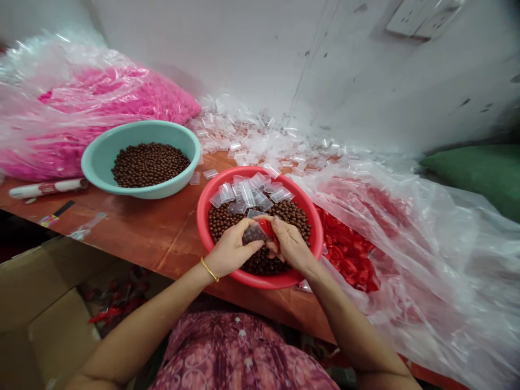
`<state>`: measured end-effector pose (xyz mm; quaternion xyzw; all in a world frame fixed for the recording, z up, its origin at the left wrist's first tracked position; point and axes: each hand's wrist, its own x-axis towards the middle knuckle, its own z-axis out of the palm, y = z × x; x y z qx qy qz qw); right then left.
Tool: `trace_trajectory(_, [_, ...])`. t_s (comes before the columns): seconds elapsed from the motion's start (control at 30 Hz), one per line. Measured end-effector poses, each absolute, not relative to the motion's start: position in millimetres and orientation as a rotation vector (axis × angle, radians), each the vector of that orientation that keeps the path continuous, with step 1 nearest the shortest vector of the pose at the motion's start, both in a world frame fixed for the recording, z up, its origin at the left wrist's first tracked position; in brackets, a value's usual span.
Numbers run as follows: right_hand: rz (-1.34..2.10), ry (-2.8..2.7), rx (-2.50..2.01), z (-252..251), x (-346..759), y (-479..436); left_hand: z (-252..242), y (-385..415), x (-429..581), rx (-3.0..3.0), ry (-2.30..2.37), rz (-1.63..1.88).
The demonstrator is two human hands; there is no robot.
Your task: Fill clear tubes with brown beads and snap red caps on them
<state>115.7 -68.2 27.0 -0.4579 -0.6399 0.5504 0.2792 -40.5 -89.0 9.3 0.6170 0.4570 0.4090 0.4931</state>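
Above the red basin (pixel 312 271) both my hands meet around one small clear plastic container (pixel 254 233) with dark brown balls inside. My left hand (pixel 231 246) grips its clear body between thumb and fingers. At the container's right end, my right hand (pixel 290 244) pinches a red plastic cap (pixel 266 226); whether the cap is fully seated I cannot tell. Brown balls (pixel 221 222) fill the basin beneath my hands. Several clear containers (pixel 247 192) without balls lie on top of them, toward the far side.
A teal basin (pixel 95 162) of brown balls stands left, before a bag of pink pieces (pixel 134 92). Clear containers (pixel 244 135) are heaped along the wall. Red caps (pixel 349 252) spill from a plastic bag (pixel 439 260) at right. A cardboard box (pixel 52 287) sits below the table edge.
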Motion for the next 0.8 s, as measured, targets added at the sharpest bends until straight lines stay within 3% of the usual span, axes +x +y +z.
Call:
trace_trajectory(0.3, [1.653, -1.743, -1.147, 34.6, 122.4, -65.0, 10.3, -90.0, -41.4, 1.560, 1.068, 0.991])
trace_trajectory(0.57, [1.637, -1.696, -1.188, 25.1, 120.2, -69.9, 24.4, -94.2, -34.2, 1.682, 1.436, 0.785])
trace_trajectory(0.8, [1.572, -1.684, -1.208, 17.3, 119.4, -75.9, 24.8, -97.5, -34.0, 1.756, 1.496, 0.721])
